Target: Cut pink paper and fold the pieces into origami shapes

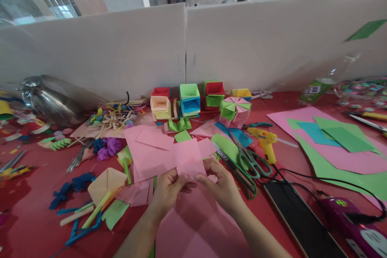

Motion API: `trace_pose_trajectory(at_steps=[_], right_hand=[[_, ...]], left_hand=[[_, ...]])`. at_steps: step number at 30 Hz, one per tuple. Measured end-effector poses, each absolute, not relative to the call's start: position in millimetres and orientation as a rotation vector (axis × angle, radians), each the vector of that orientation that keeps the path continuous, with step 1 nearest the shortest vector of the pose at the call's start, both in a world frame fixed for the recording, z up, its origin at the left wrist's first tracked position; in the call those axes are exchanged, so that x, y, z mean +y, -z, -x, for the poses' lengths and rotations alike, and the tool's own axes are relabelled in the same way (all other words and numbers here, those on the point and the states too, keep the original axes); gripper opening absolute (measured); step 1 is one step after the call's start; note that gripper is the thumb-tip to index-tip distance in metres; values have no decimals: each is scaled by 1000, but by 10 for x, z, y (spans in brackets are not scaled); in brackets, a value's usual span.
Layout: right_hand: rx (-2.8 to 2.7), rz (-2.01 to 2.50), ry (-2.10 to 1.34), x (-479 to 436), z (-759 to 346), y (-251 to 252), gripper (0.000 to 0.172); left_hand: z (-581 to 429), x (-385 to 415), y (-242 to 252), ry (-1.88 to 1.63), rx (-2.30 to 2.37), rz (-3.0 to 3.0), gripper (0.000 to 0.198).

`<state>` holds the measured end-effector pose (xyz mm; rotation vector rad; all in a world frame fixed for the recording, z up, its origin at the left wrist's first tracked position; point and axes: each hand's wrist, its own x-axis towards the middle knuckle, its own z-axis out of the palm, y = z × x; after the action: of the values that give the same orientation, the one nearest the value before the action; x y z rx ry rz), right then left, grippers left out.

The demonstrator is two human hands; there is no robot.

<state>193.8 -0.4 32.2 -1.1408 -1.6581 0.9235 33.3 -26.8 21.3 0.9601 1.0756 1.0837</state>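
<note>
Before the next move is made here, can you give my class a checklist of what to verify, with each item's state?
1. Pink square held by both sides: ok; left hand and right hand pinch the pink square near its lower corners.
2. Scissors out of the hands: ok; they lie on the table.
3. Glue gun out of the hands: ok; it lies beyond the scissors' handles.
4. Glue gun cool: cannot tell; heat does not show.
5. Phone free of cables: not ok; a black cable crosses its far end.
</note>
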Motion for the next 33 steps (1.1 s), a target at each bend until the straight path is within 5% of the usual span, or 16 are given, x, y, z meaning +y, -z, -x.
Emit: trace_pose_trajectory(at_steps=[33], right_hand=[[-1337, 1229, -1170, -42, -1896, -249, 31]], left_hand=[[-418, -301, -192, -1168, 1210, -821, 37]])
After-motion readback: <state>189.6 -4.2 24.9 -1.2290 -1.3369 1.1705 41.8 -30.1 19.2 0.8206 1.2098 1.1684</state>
